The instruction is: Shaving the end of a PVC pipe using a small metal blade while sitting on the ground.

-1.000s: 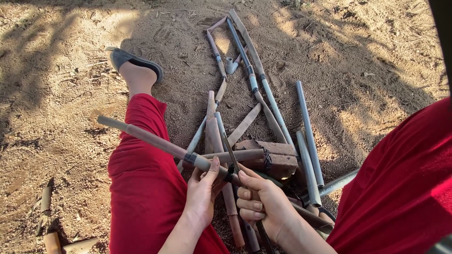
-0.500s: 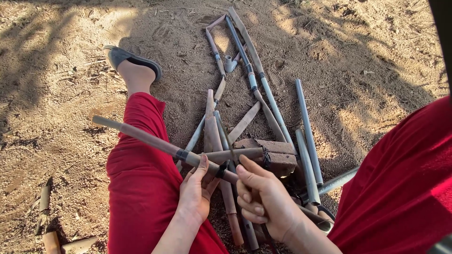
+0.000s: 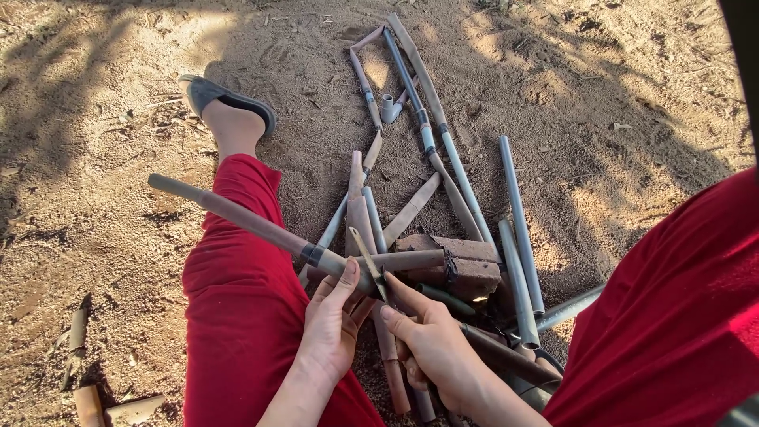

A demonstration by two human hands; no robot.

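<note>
A long brown pipe lies slantwise across the red-trousered left thigh, its long axis running from upper left to lower right. Its free end points up and left, out over the sandy ground; its near end, past a dark band, sits in the left hand. That hand's grip is wrapped under the pipe, thumb raised beside it. The right hand has its grip pinched together on a thin blade, forefinger stretched along it; the blade tilts up and slightly left, its lower part touching the pipe just beside the left thumb. A second brown pipe runs rightward from that spot to rest on a brick.

Beyond the hands, grey pipes and more brown lengths lie scattered, most pointing away from the person, with a small elbow fitting near the far end. A sandalled foot rests on the sand at upper left.

Against half a second ago, the long pipe's free end sits a little lower and further left in the view, and both hands have shifted down slightly. The right forefinger is stretched further along the blade.
</note>
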